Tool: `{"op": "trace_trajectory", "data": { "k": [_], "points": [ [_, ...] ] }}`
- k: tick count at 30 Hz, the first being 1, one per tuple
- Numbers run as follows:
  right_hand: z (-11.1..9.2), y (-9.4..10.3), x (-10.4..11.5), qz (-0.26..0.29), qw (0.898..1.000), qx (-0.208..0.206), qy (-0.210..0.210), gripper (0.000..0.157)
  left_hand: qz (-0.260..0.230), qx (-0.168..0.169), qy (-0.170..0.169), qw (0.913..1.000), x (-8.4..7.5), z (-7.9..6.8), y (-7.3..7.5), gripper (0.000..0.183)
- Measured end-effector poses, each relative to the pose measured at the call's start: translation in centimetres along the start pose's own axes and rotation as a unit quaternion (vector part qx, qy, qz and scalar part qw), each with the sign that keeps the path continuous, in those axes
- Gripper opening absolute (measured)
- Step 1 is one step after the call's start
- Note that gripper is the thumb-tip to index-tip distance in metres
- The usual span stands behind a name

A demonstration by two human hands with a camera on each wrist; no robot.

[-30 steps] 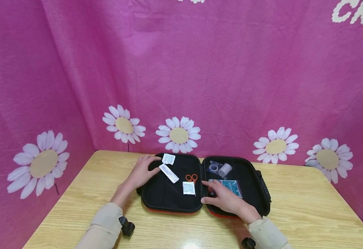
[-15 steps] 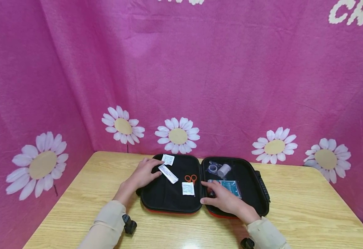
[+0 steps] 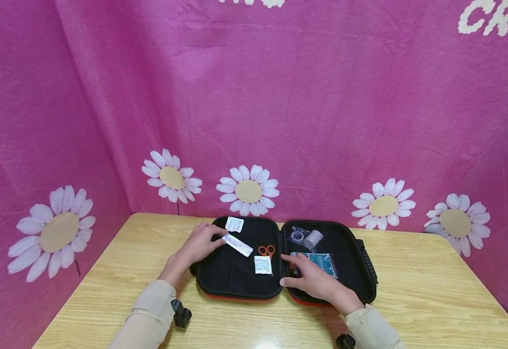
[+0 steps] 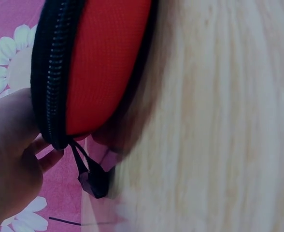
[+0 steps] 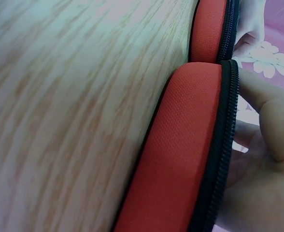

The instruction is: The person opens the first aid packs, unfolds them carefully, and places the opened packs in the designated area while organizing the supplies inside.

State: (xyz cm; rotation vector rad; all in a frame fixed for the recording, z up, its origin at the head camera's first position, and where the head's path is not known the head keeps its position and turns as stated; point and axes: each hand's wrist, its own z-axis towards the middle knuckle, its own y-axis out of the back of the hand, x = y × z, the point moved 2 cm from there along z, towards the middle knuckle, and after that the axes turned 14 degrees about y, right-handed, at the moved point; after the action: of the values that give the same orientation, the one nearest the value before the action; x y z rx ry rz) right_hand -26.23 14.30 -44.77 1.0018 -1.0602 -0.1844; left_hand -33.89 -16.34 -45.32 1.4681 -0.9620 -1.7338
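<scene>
An unzipped black-lined case (image 3: 236, 283) with a red shell (image 5: 180, 135) lies spread flat on the table. My left hand (image 3: 201, 242) reaches over its left half and pinches the near-left end of a long white packet (image 3: 238, 245) between thumb and fingers. Just behind is a square white packet (image 3: 234, 224). Orange-handled scissors (image 3: 267, 250) lie near the hinge, partly under another square white packet (image 3: 263, 265). My right hand (image 3: 315, 278) hovers over the right half, thumb and index finger apart, partly covering a teal packet (image 3: 325, 264). Whatever is under its palm is hidden.
Rolls of tape (image 3: 312, 238) in clear wrap lie at the back of the case's right half. A zipper pull (image 4: 94, 181) hangs from the case's left edge. A pink daisy-print cloth (image 3: 254, 121) stands behind the wooden table (image 3: 419, 291).
My left fingers have closed on the long white packet's end, and it has shifted slightly right and turned a little flatter. The right hand stays in place.
</scene>
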Motion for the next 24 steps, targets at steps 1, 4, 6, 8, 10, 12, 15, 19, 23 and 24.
{"op": "trace_trajectory", "data": {
  "k": [1,4,6,8,10,12,15,19,23,24],
  "points": [
    [0.0,0.0,0.0,0.001,1.000,0.000,-0.001,0.066,0.000,0.000,0.003,1.0000,0.0,0.0,0.0,0.027],
    [0.0,-0.1,0.1,0.003,1.000,0.001,-0.003,0.066,-0.002,-0.001,0.008,1.0000,0.0,0.0,0.0,0.026],
    [0.0,-0.1,0.1,0.002,1.000,0.001,-0.004,0.066,-0.006,-0.002,0.010,0.9999,0.1,0.0,0.0,0.026],
    [0.0,-0.1,0.1,0.002,1.000,0.001,-0.005,0.066,-0.014,-0.008,0.008,0.9998,0.2,-0.1,0.0,0.025],
    [0.0,-0.1,0.1,0.002,1.000,0.001,-0.006,0.066,-0.028,-0.014,0.008,0.9995,0.3,-0.1,0.1,0.024],
    [0.0,-0.1,0.2,0.002,1.000,0.002,-0.005,0.066,-0.054,-0.019,0.005,0.9983,0.5,-0.2,0.2,0.023],
    [0.0,-0.1,0.1,0.003,1.000,0.003,-0.004,0.066,-0.101,-0.021,0.002,0.9946,0.8,-0.3,0.5,0.021],
    [0.0,0.0,0.0,0.004,1.000,0.003,-0.002,0.065,-0.144,-0.017,0.006,0.9894,1.3,-0.5,1.1,0.021],
    [0.0,0.0,0.1,0.004,1.000,0.001,0.002,0.065,-0.157,-0.017,0.023,0.9872,1.8,-1.0,1.8,0.022],
    [0.0,0.0,0.1,0.004,1.000,0.002,0.002,0.065,-0.161,-0.019,0.025,0.9865,2.0,-1.2,2.0,0.022]
  ]
}}
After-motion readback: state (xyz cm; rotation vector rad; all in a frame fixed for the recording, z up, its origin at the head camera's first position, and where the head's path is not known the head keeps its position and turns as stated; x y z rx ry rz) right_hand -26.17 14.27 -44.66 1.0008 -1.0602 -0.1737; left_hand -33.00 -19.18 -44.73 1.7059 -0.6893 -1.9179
